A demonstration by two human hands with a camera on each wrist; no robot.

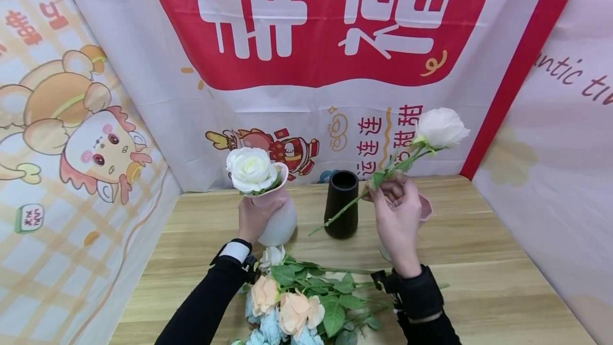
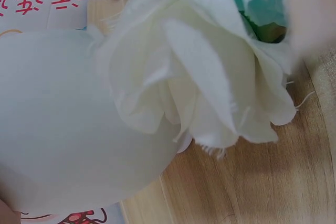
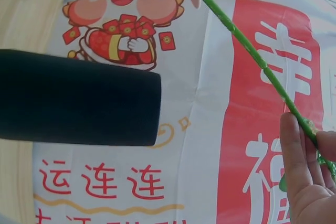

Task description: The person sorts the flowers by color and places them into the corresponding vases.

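My left hand grips the neck of a pink-and-white vase, which holds a white rose at its mouth. In my right hand a second white rose is pinched by its green stem. That stem slants down to the left, its lower end in front of a black vase. In the right wrist view the black vase lies left of the stem. Behind my right hand, another pink vase is mostly hidden. The left wrist view has the vase's pale body beside a white flower.
Peach roses, blue flowers and another white flower lie with their leafy stems on the wooden table, between my forearms. A printed cloth hangs behind the table, with more cloth at both sides.
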